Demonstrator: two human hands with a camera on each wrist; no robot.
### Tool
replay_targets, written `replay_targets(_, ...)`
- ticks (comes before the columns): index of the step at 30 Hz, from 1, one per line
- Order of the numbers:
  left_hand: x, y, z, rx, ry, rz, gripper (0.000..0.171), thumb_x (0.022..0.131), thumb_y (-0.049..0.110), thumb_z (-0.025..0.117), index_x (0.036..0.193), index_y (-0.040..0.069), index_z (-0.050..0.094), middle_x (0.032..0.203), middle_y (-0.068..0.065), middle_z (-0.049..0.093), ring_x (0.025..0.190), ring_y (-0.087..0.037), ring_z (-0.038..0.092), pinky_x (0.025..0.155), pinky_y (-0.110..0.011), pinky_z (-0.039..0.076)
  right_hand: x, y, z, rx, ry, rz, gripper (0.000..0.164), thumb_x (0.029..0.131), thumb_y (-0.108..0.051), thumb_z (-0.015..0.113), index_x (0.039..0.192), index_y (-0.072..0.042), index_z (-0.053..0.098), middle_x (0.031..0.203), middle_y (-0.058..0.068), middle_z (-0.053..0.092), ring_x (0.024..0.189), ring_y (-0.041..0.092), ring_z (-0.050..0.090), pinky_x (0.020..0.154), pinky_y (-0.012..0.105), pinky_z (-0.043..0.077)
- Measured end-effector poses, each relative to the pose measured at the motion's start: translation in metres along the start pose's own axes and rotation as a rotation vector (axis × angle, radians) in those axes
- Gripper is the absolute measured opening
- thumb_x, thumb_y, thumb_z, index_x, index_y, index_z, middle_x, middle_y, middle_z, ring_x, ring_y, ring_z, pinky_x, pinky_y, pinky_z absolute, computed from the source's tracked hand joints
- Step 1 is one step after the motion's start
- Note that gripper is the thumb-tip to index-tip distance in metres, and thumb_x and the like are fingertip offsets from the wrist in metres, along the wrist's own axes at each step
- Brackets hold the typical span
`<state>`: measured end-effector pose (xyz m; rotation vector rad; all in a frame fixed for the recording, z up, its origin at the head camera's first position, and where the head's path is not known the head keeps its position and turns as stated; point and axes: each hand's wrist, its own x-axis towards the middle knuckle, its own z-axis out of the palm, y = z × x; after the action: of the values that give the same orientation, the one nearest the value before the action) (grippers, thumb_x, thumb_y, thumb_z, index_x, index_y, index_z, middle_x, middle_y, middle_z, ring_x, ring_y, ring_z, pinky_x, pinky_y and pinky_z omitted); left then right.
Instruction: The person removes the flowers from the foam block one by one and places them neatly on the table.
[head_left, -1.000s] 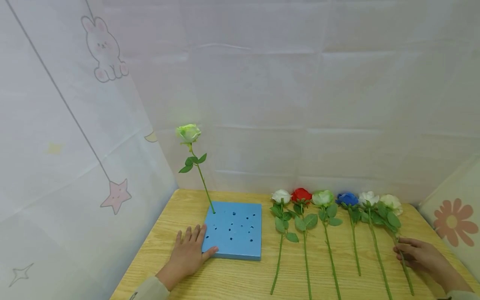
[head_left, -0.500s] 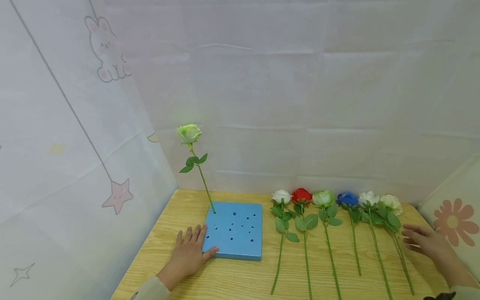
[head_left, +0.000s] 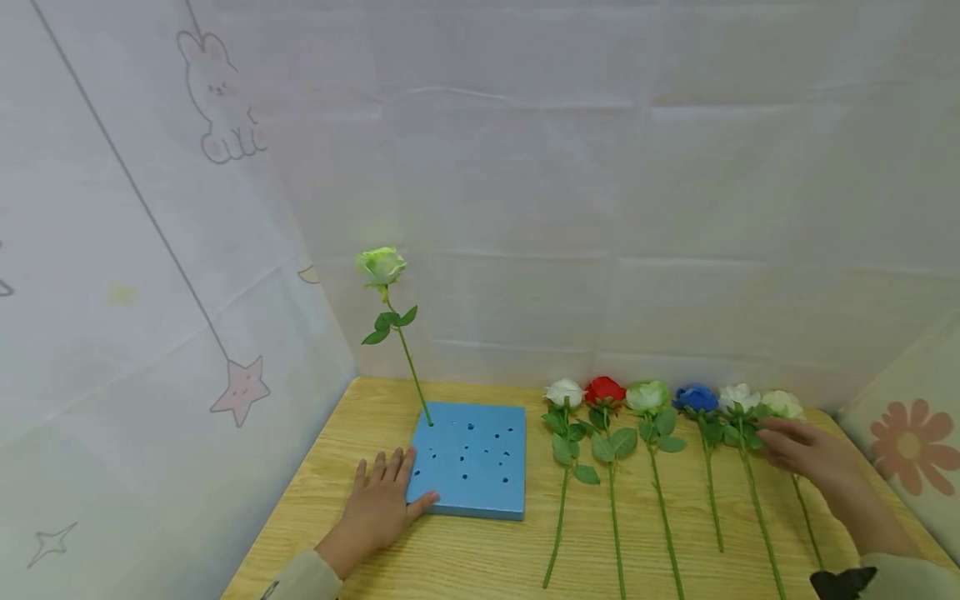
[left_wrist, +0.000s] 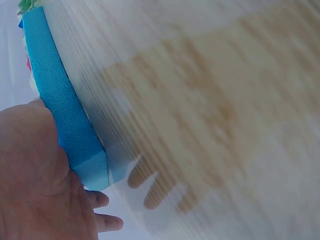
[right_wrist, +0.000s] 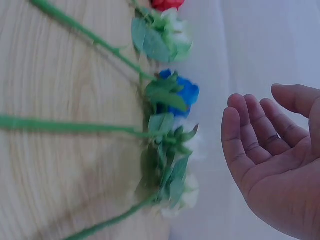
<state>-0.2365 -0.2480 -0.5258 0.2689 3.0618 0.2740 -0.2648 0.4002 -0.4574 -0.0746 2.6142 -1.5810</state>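
My left hand (head_left: pixel 378 504) lies with spread fingers against the left side of a blue foam block (head_left: pixel 476 492) dotted with small holes; the thumb touches its front edge. In the left wrist view, the palm (left_wrist: pixel 35 175) is beside the block's side wall (left_wrist: pixel 65 100). One pale green rose (head_left: pixel 382 265) stands in the block's back-left hole, leaning left. My right hand (head_left: pixel 817 467) hovers over the cream rose (head_left: pixel 782 404) at the far right, covering part of its stem and leaves. The right wrist view shows its fingers (right_wrist: pixel 250 135) loosely bent, holding nothing.
Left of the cream rose, several roses lie in a row, stems toward me: white (head_left: pixel 738 397), blue (head_left: pixel 697 398), green-white (head_left: pixel 647 397), red (head_left: pixel 604 390) and another white rose (head_left: pixel 564 392). Fabric walls (head_left: pixel 525 208) enclose the wooden table (head_left: pixel 465 558) behind and at both sides.
My right hand has left the cream rose's stem, lifted, and moved up and left over its leaves. The left hand and the block have stayed in place.
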Motion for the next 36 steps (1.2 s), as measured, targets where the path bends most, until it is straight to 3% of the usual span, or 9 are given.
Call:
replay_targets(5,-0.001,0.001,-0.001,0.001,-0.012,-0.004,0.096,0.094,0.077,0.039,0.163,0.011,0.023,0.164,-0.019,0.028,0.150,-0.049,0.022,0.117,-0.072,0.010,0.006,-0.021,0.021,0.001,0.003,-0.046,0.060,0.105,-0.033,0.058,0.150,0.004,0.043,0.113,-0.026,0.061,0.098,-0.007,0.065,0.084,0.024,0.058)
replay_targets(13,0.002,-0.002,0.002,0.007,-0.014,-0.008,0.098,0.094,0.080,0.035,0.163,0.012,0.022,0.165,-0.019,0.027,0.150,-0.048,0.021,0.117,-0.072,0.009,0.017,-0.050,0.053,-0.028,-0.011,-0.056,0.067,0.104,-0.040,0.057,0.151,0.005,0.041,0.136,0.016,0.060,0.100,0.000,0.067,0.086,0.027,0.058)
replay_targets(20,0.002,-0.001,0.000,0.002,-0.018,-0.015,0.097,0.094,0.078,0.038,0.163,0.013,0.022,0.165,-0.019,0.027,0.150,-0.048,0.021,0.117,-0.072,0.009,0.025,-0.067,0.076,0.011,-0.045,-0.116,0.060,0.106,-0.035,0.057,0.150,0.003,0.043,0.127,0.009,0.065,0.102,0.004,0.067,0.089,0.028,0.057)
replay_targets(23,0.001,-0.001,0.000,-0.002,-0.018,-0.016,0.097,0.094,0.079,0.037,0.163,0.012,0.023,0.164,-0.019,0.028,0.150,-0.048,0.021,0.117,-0.072,0.009,0.028,-0.072,0.085,0.018,-0.052,-0.142,0.059,0.106,-0.035,0.057,0.150,0.002,0.045,0.132,0.015,0.061,0.104,0.011,0.068,0.089,0.028,0.057)
replay_targets(29,0.001,0.000,0.001,-0.003,-0.033,-0.019,0.098,0.094,0.079,0.036,0.163,0.012,0.022,0.165,-0.018,0.027,0.151,-0.048,0.021,0.117,-0.071,0.008,0.033,-0.081,0.101,0.017,-0.070,-0.116,0.060,0.104,-0.040,0.058,0.150,-0.002,0.046,0.139,0.024,0.055,0.108,0.016,0.067,0.091,0.034,0.057)
replay_targets(36,0.001,0.000,0.000,0.003,-0.033,-0.016,0.099,0.093,0.081,0.034,0.163,0.013,0.022,0.165,-0.018,0.027,0.151,-0.047,0.020,0.118,-0.071,0.008,0.042,-0.094,0.120,0.046,-0.092,-0.123,0.057,0.103,-0.039,0.060,0.148,-0.006,0.050,0.134,0.021,0.060,0.107,0.016,0.068,0.094,0.039,0.056)
